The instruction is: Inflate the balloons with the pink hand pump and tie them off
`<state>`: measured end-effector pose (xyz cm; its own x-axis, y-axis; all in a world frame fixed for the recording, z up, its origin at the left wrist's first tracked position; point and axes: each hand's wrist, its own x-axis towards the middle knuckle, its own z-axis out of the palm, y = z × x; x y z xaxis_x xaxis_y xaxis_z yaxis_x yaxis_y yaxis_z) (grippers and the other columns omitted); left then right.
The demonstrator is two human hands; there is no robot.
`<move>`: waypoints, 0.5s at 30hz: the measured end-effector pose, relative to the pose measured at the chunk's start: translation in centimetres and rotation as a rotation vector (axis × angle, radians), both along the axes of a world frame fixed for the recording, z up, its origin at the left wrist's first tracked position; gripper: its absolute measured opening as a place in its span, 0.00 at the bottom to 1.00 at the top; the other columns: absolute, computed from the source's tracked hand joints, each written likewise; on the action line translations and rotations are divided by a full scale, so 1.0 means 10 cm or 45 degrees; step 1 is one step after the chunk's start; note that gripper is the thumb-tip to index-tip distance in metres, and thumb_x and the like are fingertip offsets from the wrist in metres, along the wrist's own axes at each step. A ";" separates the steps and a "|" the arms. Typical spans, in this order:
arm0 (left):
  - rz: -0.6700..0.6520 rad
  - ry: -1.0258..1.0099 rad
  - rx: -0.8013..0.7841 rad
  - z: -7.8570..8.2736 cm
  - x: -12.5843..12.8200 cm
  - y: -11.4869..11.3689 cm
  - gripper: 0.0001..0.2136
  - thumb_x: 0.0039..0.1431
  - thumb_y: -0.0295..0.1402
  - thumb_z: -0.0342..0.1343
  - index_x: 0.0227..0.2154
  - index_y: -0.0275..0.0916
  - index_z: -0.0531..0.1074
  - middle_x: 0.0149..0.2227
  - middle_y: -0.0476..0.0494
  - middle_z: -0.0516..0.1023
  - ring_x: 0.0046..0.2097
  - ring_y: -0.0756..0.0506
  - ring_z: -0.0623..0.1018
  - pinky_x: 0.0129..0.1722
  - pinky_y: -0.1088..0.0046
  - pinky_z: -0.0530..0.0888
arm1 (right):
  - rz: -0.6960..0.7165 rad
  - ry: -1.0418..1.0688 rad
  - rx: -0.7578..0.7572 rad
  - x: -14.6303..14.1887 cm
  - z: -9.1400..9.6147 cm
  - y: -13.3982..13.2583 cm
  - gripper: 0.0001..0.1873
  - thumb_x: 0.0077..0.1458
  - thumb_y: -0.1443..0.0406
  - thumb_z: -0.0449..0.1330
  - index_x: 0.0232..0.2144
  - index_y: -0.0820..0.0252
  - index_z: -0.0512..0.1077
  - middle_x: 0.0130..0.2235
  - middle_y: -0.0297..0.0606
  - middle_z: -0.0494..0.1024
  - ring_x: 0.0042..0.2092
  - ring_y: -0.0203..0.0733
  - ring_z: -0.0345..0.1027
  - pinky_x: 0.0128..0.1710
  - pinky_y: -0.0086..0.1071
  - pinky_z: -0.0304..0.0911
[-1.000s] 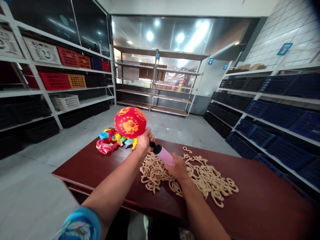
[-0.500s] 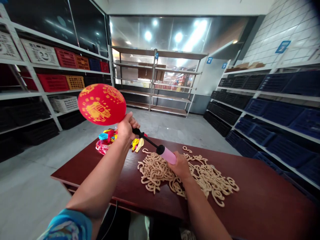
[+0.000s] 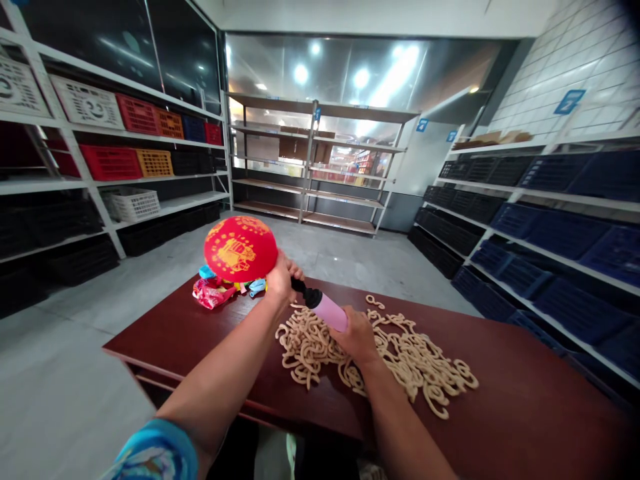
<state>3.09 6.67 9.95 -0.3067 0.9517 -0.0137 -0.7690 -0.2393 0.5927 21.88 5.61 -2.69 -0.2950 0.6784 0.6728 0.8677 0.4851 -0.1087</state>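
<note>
In the head view, a red balloon with yellow printed figures stands out to the left of my left hand. That hand is closed round the balloon's neck and the black end of a hand balloon pump; the fingers hide where they join. My right hand is wrapped around the pump's pink barrel. The black rod is pushed nearly fully into the barrel. Below the pump lies a heap of tan, curled, hook-like pieces, spreading right across the tabletop.
On the dark red-brown table, uninflated balloons and a pink-red packet lie at the back left. Shelves with crates line the left side, dark blue bins the right. A metal rack stands beyond.
My left hand has moved right and down toward my right hand, bringing the balloon along. The pump's rod has slid into the barrel. The balloon looks smaller in view.
</note>
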 end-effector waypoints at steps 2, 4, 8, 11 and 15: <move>0.037 0.018 0.059 0.16 -0.13 -0.02 0.26 0.47 0.52 0.52 0.16 0.39 0.44 0.13 0.57 0.46 0.14 0.56 0.53 0.14 0.78 0.54 | -0.009 0.028 -0.006 0.03 0.03 0.02 0.16 0.43 0.61 0.56 0.35 0.62 0.66 0.30 0.38 0.73 0.33 0.42 0.66 0.37 0.33 0.54; 0.092 0.032 0.117 0.32 -0.28 -0.05 0.26 0.47 0.52 0.52 0.16 0.39 0.45 0.13 0.56 0.48 0.14 0.56 0.53 0.14 0.78 0.54 | -0.036 0.055 -0.017 0.08 0.04 0.04 0.16 0.42 0.61 0.56 0.36 0.61 0.66 0.30 0.38 0.73 0.34 0.42 0.66 0.37 0.33 0.54; 0.191 0.069 0.213 0.52 -0.47 -0.10 0.24 0.48 0.50 0.54 0.16 0.39 0.48 0.16 0.52 0.59 0.15 0.56 0.57 0.14 0.78 0.56 | -0.076 0.082 -0.037 0.15 0.04 0.09 0.16 0.42 0.61 0.56 0.36 0.60 0.66 0.31 0.38 0.73 0.34 0.43 0.66 0.37 0.34 0.54; 0.216 0.088 0.219 0.46 -0.41 -0.09 0.22 0.49 0.47 0.54 0.16 0.38 0.51 0.19 0.51 0.62 0.16 0.56 0.58 0.14 0.78 0.56 | -0.068 0.063 -0.037 0.14 0.02 0.08 0.14 0.41 0.62 0.56 0.34 0.60 0.65 0.30 0.38 0.73 0.33 0.43 0.65 0.38 0.35 0.54; 0.125 0.120 0.168 0.15 -0.15 -0.04 0.20 0.49 0.45 0.54 0.16 0.38 0.53 0.19 0.52 0.62 0.15 0.57 0.59 0.15 0.79 0.57 | -0.007 0.022 -0.035 0.07 0.02 0.03 0.14 0.41 0.62 0.57 0.33 0.61 0.65 0.29 0.37 0.72 0.32 0.42 0.65 0.38 0.35 0.54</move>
<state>1.63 6.26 11.44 -0.3923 0.9087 0.1426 -0.6808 -0.3911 0.6193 22.58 5.92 -2.50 -0.2801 0.6982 0.6588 0.8682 0.4771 -0.1365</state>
